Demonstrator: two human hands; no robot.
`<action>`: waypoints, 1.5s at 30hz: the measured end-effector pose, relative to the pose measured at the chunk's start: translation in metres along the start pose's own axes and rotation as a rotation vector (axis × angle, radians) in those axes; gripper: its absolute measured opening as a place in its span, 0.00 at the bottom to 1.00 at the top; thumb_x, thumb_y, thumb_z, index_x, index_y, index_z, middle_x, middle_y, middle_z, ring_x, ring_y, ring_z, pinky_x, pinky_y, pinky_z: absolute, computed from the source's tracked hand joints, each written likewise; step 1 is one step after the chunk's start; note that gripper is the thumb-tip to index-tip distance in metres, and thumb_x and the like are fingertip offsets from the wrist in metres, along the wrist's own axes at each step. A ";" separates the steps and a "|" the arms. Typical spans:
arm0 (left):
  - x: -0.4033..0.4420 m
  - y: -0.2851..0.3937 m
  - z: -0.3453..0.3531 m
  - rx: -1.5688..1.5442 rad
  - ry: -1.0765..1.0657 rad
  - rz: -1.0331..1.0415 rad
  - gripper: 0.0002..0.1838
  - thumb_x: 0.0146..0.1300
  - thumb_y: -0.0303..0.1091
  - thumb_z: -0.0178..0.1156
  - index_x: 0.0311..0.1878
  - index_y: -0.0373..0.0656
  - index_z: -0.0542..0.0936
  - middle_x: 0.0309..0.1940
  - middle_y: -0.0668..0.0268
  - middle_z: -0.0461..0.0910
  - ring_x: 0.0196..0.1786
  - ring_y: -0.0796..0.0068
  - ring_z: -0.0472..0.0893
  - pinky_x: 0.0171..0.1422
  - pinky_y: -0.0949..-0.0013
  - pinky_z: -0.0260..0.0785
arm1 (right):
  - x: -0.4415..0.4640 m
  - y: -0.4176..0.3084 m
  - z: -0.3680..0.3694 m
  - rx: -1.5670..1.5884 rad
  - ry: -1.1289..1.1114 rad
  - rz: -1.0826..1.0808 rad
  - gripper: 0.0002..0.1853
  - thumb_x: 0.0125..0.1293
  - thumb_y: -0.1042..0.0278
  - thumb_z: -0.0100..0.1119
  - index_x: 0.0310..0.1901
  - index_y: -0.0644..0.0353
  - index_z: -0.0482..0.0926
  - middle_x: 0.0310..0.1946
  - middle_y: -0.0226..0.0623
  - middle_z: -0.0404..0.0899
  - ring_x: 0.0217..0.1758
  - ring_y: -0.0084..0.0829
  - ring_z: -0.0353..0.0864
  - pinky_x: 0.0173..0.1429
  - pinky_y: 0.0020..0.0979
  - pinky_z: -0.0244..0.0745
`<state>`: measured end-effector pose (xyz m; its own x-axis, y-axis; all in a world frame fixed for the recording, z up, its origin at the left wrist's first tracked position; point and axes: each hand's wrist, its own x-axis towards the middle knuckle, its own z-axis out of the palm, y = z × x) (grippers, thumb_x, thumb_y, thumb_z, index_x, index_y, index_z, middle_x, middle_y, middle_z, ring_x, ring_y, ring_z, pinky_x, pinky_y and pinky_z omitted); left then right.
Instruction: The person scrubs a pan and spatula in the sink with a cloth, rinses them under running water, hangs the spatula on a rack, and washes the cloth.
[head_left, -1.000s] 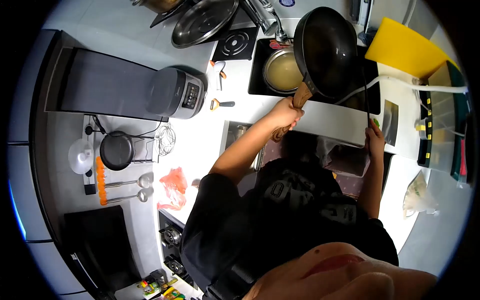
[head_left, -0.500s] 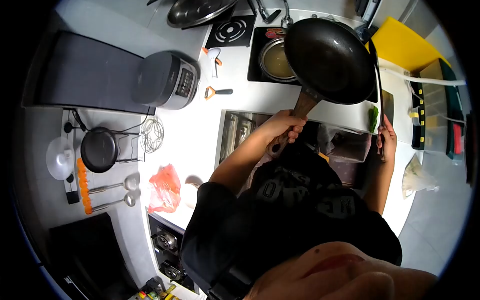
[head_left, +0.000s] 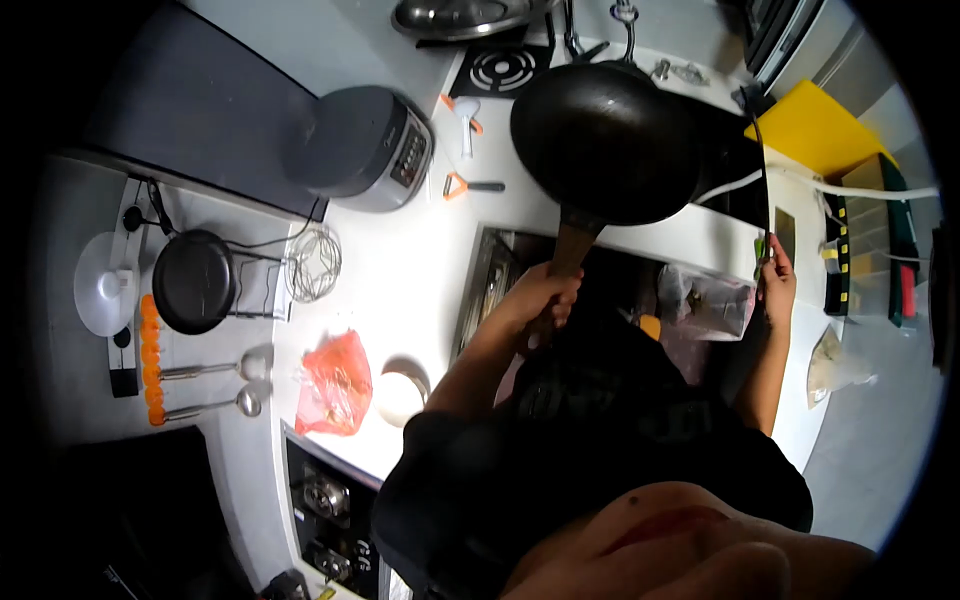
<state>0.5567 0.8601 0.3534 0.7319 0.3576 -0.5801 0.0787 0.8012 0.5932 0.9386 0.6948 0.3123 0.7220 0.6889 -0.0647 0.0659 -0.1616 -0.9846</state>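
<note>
My left hand (head_left: 545,298) is closed round the wooden handle of a dark wok (head_left: 605,140), holding it up over the counter's front edge and partly across the sink (head_left: 738,155). The wok's inside faces me and looks bare. At the right, my right hand (head_left: 777,278) grips a long, thin dark utensil (head_left: 765,190) held upright; seen nearly edge-on, its exact kind does not show. A bit of green leaf (head_left: 759,248) shows just beside those fingers.
An open drawer (head_left: 490,280) juts out below the counter. To the left are a rice cooker (head_left: 365,150), a peeler (head_left: 472,187), a red plastic bag (head_left: 335,385) and a white bowl (head_left: 400,398). A yellow board (head_left: 810,130) stands at the right. Gas burners (head_left: 325,497) lie lower left.
The wok has moved left, away from the utensil, and now hides the pot of cloudy liquid in the sink. My view has shifted slightly. Both hands keep their grips.
</note>
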 end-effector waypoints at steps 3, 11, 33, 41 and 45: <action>-0.009 0.002 -0.014 -0.012 0.042 0.048 0.13 0.58 0.31 0.53 0.46 0.42 0.66 0.16 0.74 0.62 0.14 0.83 0.62 0.19 0.76 0.55 | 0.017 -0.017 0.033 -0.122 0.050 -0.211 0.28 0.54 0.79 0.52 0.59 0.57 0.68 0.26 0.21 0.70 0.19 0.12 0.59 0.22 0.16 0.55; -0.024 0.007 -0.037 -0.083 0.067 0.107 0.14 0.56 0.30 0.54 0.46 0.40 0.67 0.15 0.73 0.62 0.13 0.83 0.60 0.19 0.76 0.55 | 0.053 -0.116 0.108 -0.098 -0.491 -0.301 0.29 0.51 0.85 0.49 0.59 0.63 0.66 0.47 0.28 0.74 0.44 0.15 0.71 0.47 0.15 0.62; 0.034 0.017 -0.061 -0.179 0.135 0.192 0.09 0.59 0.30 0.52 0.43 0.42 0.68 0.17 0.74 0.63 0.15 0.84 0.63 0.21 0.76 0.57 | 0.091 -0.026 -0.020 -0.524 -0.147 -0.024 0.17 0.67 0.61 0.45 0.53 0.59 0.71 0.25 0.33 0.74 0.27 0.26 0.72 0.34 0.25 0.67; 0.059 0.041 -0.086 -0.266 0.053 0.180 0.07 0.59 0.30 0.52 0.40 0.42 0.68 0.17 0.75 0.62 0.16 0.84 0.62 0.22 0.76 0.57 | 0.101 0.045 -0.028 -0.854 -0.020 -0.014 0.16 0.63 0.58 0.51 0.43 0.64 0.75 0.25 0.43 0.78 0.28 0.37 0.77 0.33 0.33 0.69; 0.086 0.064 -0.090 -0.147 0.138 0.263 0.06 0.59 0.31 0.52 0.38 0.43 0.69 0.17 0.75 0.62 0.16 0.83 0.62 0.22 0.76 0.57 | 0.085 0.040 -0.004 -0.629 -0.016 0.208 0.14 0.63 0.59 0.53 0.42 0.61 0.76 0.12 0.23 0.63 0.12 0.16 0.60 0.16 0.24 0.56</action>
<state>0.5635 0.9857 0.2911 0.6147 0.6150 -0.4940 -0.2069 0.7300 0.6514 1.0054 0.7443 0.2684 0.7530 0.6084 -0.2506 0.3195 -0.6711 -0.6690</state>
